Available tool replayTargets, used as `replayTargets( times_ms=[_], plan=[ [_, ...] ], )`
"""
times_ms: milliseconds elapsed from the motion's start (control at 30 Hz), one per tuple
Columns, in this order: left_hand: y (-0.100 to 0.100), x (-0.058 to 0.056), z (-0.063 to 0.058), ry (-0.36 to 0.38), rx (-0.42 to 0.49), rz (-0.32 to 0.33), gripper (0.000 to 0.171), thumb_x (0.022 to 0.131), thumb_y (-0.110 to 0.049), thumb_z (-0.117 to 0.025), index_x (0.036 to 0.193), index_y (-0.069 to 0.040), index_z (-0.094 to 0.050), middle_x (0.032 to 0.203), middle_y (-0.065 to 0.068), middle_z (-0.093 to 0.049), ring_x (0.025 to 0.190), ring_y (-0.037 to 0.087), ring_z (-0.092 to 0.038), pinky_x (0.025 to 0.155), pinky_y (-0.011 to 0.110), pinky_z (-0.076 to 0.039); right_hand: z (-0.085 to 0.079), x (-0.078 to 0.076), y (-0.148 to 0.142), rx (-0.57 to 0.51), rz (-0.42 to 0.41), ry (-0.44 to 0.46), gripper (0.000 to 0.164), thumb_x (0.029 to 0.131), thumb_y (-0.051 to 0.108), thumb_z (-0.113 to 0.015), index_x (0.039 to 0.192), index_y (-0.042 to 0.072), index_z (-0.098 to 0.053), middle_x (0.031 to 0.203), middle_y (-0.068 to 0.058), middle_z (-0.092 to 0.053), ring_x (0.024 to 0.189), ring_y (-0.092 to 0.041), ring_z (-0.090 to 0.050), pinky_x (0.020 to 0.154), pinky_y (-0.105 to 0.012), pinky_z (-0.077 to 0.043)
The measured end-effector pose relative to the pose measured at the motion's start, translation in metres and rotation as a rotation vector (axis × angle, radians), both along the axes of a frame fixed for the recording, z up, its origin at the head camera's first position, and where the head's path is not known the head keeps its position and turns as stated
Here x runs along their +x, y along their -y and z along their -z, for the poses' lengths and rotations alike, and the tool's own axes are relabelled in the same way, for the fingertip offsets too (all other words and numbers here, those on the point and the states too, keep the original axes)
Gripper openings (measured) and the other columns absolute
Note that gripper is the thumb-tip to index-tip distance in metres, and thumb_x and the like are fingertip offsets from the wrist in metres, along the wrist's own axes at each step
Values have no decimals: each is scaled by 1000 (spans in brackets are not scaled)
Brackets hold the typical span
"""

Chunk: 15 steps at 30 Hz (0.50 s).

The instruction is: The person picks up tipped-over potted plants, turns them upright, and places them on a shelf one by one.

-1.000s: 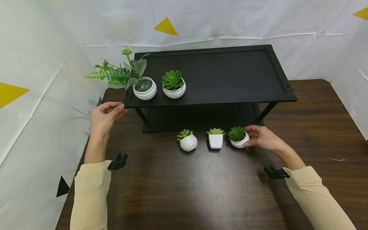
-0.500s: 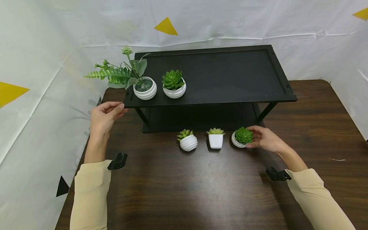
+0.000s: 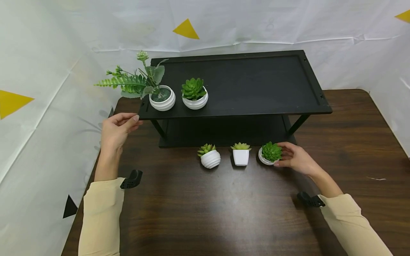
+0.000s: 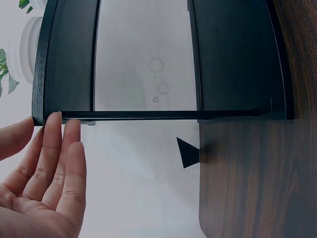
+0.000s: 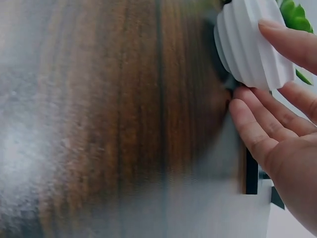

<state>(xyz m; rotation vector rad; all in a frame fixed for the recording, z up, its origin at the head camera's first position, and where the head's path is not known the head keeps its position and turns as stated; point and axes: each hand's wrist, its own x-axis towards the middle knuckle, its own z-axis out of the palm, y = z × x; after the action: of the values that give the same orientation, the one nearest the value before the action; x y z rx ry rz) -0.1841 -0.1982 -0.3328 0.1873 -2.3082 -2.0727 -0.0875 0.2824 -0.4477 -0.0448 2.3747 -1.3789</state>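
At the front left corner of a black two-tier shelf, my left hand pinches the top board, thumb above and fingers beneath in the left wrist view. My right hand holds a dark green potted succulent by its right side. Its ribbed white pot lies between thumb and fingers in the right wrist view. To its left on the table stand a square white pot with a pale succulent and a tilted round ribbed pot with a pointed-leaf succulent.
On the shelf's top board, a leafy fern-like plant in a white pot and another green succulent stand at the left. The lower board sits over the brown wooden table. White sheeting hangs behind and at the sides.
The dark green succulent has shifted slightly right and its top has turned toward the right hand. The right wrist has dropped a little nearer the person. The left hand stays put.
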Motion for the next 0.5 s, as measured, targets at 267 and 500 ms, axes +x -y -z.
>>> replayTargets(
  times_ms=[267, 500],
  plan=[
    [0, 0, 1, -1, 12, -4, 16, 83, -4, -66, 95, 6, -64, 72, -2, -67, 67, 9, -66, 64, 16, -53, 5, 3, 5, 5, 19, -49, 75, 78, 11, -73, 134, -11, -28, 115, -29, -52, 102, -38, -55, 72, -28, -52],
    [1, -1, 1, 3, 13, -5, 15, 83, -4, -66, 95, 5, -64, 72, -2, -67, 66, 7, -66, 64, 16, -53, 7, 4, 9, 27, 36, -98, 73, 76, 7, -75, 132, -12, -31, 112, -28, -52, 99, -36, -56, 71, -23, -51]
  ],
)
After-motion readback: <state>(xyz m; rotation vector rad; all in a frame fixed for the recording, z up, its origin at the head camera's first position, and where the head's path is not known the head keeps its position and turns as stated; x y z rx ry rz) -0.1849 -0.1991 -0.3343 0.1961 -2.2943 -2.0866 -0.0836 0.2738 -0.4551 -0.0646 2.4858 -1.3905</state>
